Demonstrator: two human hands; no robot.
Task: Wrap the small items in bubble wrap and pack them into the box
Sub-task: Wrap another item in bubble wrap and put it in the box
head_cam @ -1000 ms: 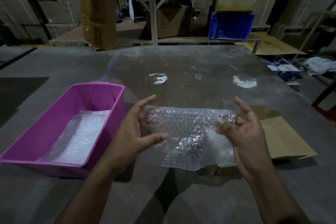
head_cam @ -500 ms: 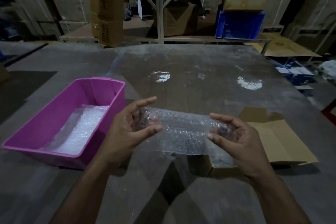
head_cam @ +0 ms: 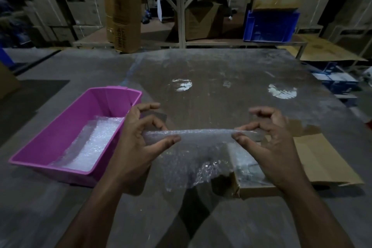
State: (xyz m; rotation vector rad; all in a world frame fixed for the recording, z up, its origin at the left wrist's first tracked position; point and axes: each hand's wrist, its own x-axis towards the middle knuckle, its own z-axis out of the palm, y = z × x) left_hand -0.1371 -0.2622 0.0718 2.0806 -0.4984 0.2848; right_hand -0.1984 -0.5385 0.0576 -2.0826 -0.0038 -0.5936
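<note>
I see the left hand (head_cam: 138, 143) and right hand (head_cam: 269, 143) each pinching an end of the bubble wrap (head_cam: 201, 147), held taut above the desk's (head_cam: 221, 70) near edge, presumably to keep the roll tight; pink box (head_cam: 66, 133) waits left.

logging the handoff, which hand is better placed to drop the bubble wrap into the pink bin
Left, probably. The left hand pinches the wrap right beside the pink bin, nearly over its right wall. The right hand holds the far end, over the cardboard.

Flat cardboard (head_cam: 322, 159) partly hidden behind bubble wrap (head_cam: 201, 153), any wrapped item unseen, forearms cut off below
</note>
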